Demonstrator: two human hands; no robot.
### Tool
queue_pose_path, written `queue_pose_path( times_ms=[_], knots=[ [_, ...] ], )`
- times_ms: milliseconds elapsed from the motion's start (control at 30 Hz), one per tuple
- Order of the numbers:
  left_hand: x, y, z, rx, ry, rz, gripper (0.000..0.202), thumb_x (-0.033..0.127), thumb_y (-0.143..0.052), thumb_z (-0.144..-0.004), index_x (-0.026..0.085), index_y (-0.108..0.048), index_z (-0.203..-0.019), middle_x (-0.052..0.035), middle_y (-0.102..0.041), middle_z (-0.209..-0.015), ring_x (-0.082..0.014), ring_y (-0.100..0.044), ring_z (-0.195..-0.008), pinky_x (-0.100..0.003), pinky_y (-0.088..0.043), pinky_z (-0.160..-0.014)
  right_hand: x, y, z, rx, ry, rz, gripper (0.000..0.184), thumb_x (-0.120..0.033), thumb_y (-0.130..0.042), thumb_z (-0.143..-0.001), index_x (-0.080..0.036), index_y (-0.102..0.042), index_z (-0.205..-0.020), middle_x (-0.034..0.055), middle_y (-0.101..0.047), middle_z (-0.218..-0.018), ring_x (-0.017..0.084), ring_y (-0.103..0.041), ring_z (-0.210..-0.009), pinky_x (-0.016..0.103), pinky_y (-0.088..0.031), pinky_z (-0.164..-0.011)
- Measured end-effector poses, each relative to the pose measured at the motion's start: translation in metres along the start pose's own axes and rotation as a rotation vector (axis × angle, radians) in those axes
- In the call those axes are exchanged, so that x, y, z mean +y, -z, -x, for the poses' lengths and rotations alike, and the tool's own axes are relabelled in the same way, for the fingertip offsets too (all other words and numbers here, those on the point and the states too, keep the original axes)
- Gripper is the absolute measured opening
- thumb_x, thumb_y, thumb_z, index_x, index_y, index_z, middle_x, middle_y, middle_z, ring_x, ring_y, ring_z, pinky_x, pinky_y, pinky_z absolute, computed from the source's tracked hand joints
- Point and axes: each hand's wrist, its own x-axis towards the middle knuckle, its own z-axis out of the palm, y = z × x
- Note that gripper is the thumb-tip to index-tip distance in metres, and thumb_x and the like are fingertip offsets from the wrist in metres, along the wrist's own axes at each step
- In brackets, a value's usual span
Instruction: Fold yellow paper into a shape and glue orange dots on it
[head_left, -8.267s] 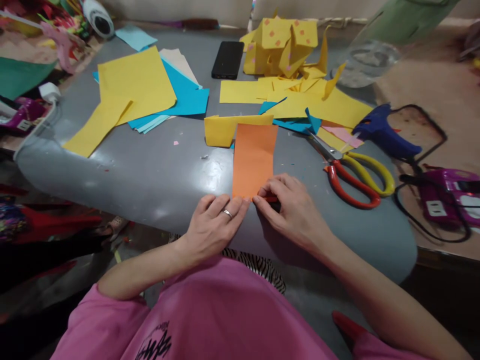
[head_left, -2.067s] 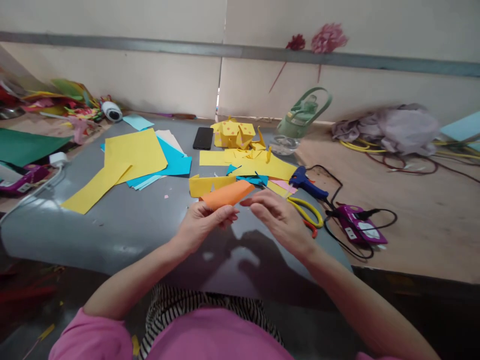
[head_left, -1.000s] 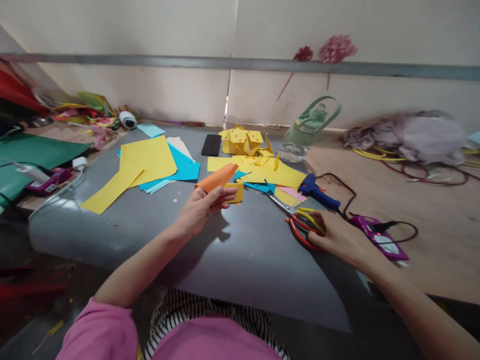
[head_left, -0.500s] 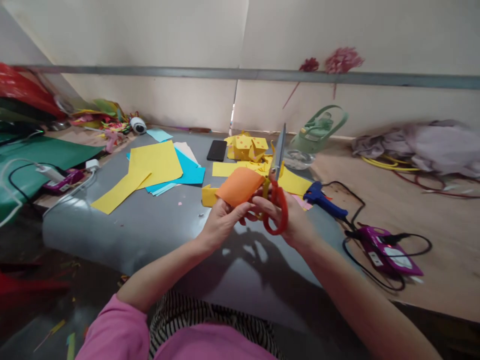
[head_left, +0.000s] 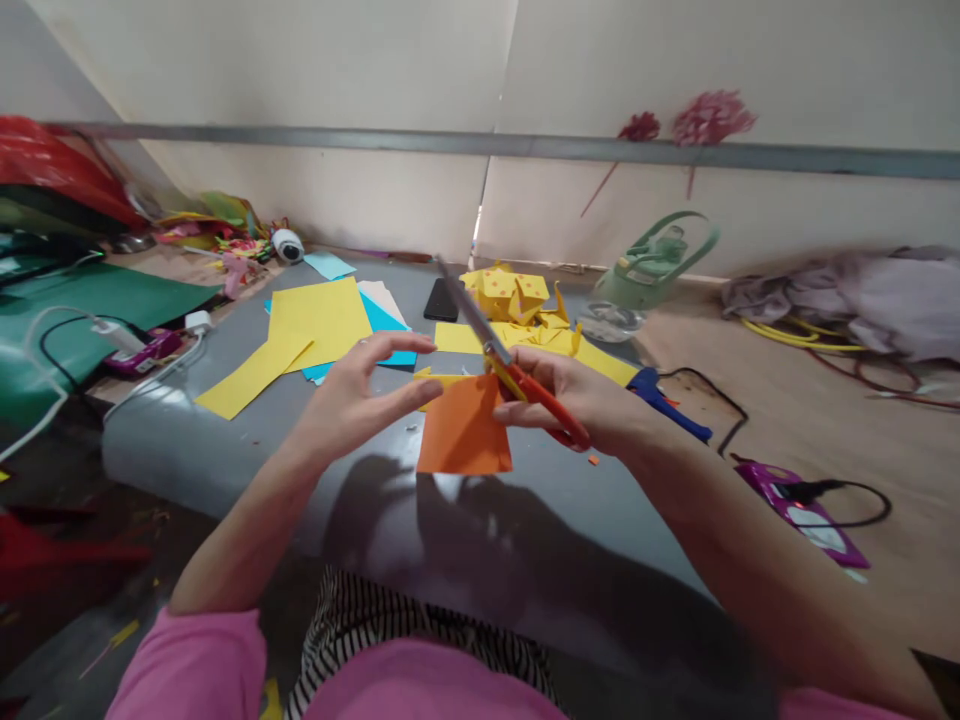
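Scissors (head_left: 536, 395) with red handles sit in my right hand (head_left: 581, 395), blades tilted up to the left. The same hand's thumb and fingers pinch the upper right corner of a square of orange paper (head_left: 461, 430), which hangs above the grey table. Just left of the paper, my left hand (head_left: 352, 395) is open, thumb and fingers apart, holding nothing. Behind the paper lie a yellow strip (head_left: 457, 338) and a yellow folded paper piece with orange dots (head_left: 514, 290). Several curled yellow paper bits (head_left: 551, 325) are near it.
Yellow sheets (head_left: 319, 320) over blue ones lie left on the grey table (head_left: 225, 450). A black phone (head_left: 441, 300) and a green bottle (head_left: 645, 265) stand towards the back. At right are a blue glue gun (head_left: 667, 405) and a purple power strip (head_left: 806, 515) with cords.
My left hand has let go of the orange paper and moved left, opening. The paper now hangs flat from my right hand, and the scissors have swung from upright to leaning left.
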Motion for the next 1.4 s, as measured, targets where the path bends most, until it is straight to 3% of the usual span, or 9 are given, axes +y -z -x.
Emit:
queue_pose_path(
  times_ms=[100,200,367,567,700,800,933,1133,1400],
  knots=[
    [-0.010,-0.009,-0.023,-0.390,0.129,0.127,0.037,0.048,-0.077,-0.076,0.020,-0.074,-0.101,-0.0073,-0.074,-0.110,-0.0245,-0.066,-0.106,-0.034,-0.049,-0.092,-0.007,-0.009,-0.004,-0.122,-0.037,0.006,0.036,-0.028,-0.082,-0.065,-0.021,-0.053,-0.086,-0.0067,-0.055,-0.072,0.008,-0.050,-0.064,0.022,-0.039,-0.055],
    [-0.024,-0.020,-0.031,-0.515,0.229,0.215,0.031,0.048,-0.077,-0.077,0.018,-0.072,-0.085,-0.0053,-0.074,-0.091,-0.0197,-0.066,-0.087,-0.030,-0.049,-0.079,-0.007,-0.012,-0.007,-0.070,-0.020,0.091,0.037,-0.024,-0.082,-0.063,-0.020,-0.053,-0.085,-0.0056,-0.058,-0.074,0.009,-0.051,-0.065,0.022,-0.039,-0.055],
    [-0.029,-0.025,-0.025,-0.330,0.230,0.326,0.028,0.044,-0.079,-0.075,0.018,-0.068,-0.079,0.0010,-0.069,-0.077,-0.0117,-0.060,-0.070,-0.023,-0.043,-0.065,0.004,-0.003,-0.006,0.029,-0.034,0.097,0.038,-0.028,-0.081,-0.063,-0.021,-0.052,-0.086,-0.0041,-0.060,-0.076,0.012,-0.056,-0.069,0.025,-0.045,-0.061],
    [-0.029,-0.027,-0.025,-0.343,0.329,0.343,0.029,0.046,-0.081,-0.072,0.020,-0.076,-0.084,-0.0009,-0.073,-0.076,-0.0132,-0.063,-0.065,-0.024,-0.043,-0.059,0.004,-0.006,-0.006,0.018,-0.047,0.082,0.044,-0.035,-0.086,-0.061,-0.021,-0.053,-0.087,-0.0030,-0.060,-0.079,0.013,-0.057,-0.072,0.027,-0.048,-0.064],
    [-0.036,-0.016,-0.029,-0.163,0.332,0.462,0.033,0.049,-0.082,-0.069,0.019,-0.076,-0.081,-0.0016,-0.075,-0.076,-0.0152,-0.066,-0.066,-0.025,-0.048,-0.061,0.010,0.003,0.011,0.125,0.021,0.070,0.049,-0.042,-0.087,-0.063,-0.023,-0.050,-0.087,-0.0059,-0.051,-0.076,0.009,-0.049,-0.064,0.023,-0.044,-0.058],
    [-0.043,-0.005,-0.031,-0.083,0.336,0.551,0.037,0.049,-0.084,-0.067,0.017,-0.076,-0.083,-0.0037,-0.075,-0.076,-0.0157,-0.067,-0.068,-0.025,-0.050,-0.064,0.024,0.015,0.035,-0.100,-0.052,0.067,0.043,-0.057,-0.074,-0.078,-0.024,-0.054,-0.096,-0.0033,-0.050,-0.079,0.011,-0.049,-0.065,0.028,-0.050,-0.063],
    [-0.049,-0.003,-0.031,-0.096,0.351,0.606,0.034,0.046,-0.084,-0.068,0.016,-0.074,-0.079,-0.0036,-0.074,-0.074,-0.0137,-0.066,-0.066,-0.024,-0.050,-0.064,0.040,0.018,0.061,-0.388,-0.140,0.030,0.053,-0.072,-0.059,-0.083,-0.023,-0.056,-0.104,0.0020,-0.051,-0.091,0.016,-0.056,-0.077,0.037,-0.056,-0.079],
    [-0.050,-0.009,-0.030,-0.088,0.354,0.596,0.035,0.047,-0.085,-0.064,0.016,-0.075,-0.077,-0.0030,-0.073,-0.070,-0.0138,-0.065,-0.063,-0.025,-0.049,-0.062,0.042,0.007,0.064,-0.352,-0.254,-0.124,0.057,-0.077,-0.054,-0.082,-0.022,-0.059,-0.095,-0.0012,-0.047,-0.081,0.012,-0.045,-0.066,0.034,-0.059,-0.072],
    [-0.049,-0.004,-0.025,-0.112,0.379,0.596,0.025,0.041,-0.084,-0.065,0.020,-0.076,-0.074,-0.0023,-0.072,-0.069,-0.0148,-0.065,-0.065,-0.028,-0.050,-0.067,0.039,0.008,0.060,-0.396,-0.303,-0.122,0.056,-0.078,-0.053,-0.083,-0.022,-0.056,-0.087,-0.0005,-0.047,-0.080,0.012,-0.046,-0.066,0.032,-0.059,-0.071]
  ],
)
